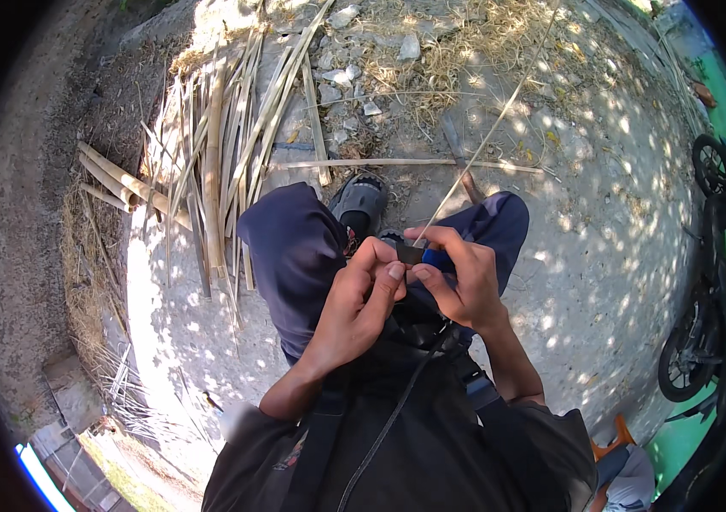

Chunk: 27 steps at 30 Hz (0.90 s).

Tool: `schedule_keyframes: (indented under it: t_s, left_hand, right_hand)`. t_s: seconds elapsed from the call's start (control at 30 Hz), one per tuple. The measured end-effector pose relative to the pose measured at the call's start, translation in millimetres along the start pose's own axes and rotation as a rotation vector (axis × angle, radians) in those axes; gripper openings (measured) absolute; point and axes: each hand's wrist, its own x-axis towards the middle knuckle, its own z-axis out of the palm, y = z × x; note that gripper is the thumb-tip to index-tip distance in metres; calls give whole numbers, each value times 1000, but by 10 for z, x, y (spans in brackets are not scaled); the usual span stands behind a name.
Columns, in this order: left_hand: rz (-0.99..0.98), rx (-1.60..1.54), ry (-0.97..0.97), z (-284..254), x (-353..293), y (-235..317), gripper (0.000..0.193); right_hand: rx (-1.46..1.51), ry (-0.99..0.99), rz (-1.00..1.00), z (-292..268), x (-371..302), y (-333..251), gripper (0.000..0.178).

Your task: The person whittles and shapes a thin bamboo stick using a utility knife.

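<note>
My left hand [361, 297] and my right hand [464, 277] meet in front of my lap, both with fingers closed. Between them is a small dark flat piece [410, 253]; a blue part [440, 259] beside it lies within my right fingers. My left fingertips pinch at the dark piece's near side. From this spot a long thin bamboo strip [491, 130] runs up and away to the right, passing by my right index finger. Its near end is hidden at the fingers. Whether the dark and blue parts are one tool, I cannot tell.
Split bamboo strips [248, 128] lie heaped at the left, next to thicker bamboo poles [137, 186]. A wooden-handled tool [470, 186] lies beyond my right knee. Shavings [431, 85] and stones [342, 75] are scattered ahead. A motorcycle [708, 264] stands right; another person [629, 478] is at lower right.
</note>
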Motion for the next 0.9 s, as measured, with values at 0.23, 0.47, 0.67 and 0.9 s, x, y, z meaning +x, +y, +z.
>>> schedule_keyframes:
  t_s: [0.23,0.47,0.67,0.9]
  left_hand:
    - [13,61,58,14,-39,40,13]
    - [-19,66,-34,-44,-59,84,12]
    - [-114,-215,-129,-52,-71,65,18]
    - [-47,-129,-89,20,-85,62,16]
  right_hand:
    - [11,-46,70,9,-26,-25,39]
    - [7,23,-35,-3,-7,-20,36]
    - [10,-27,-33,-47,-7,-57,33]
    - [-24,-67,-8,-96,-41,-85,37]
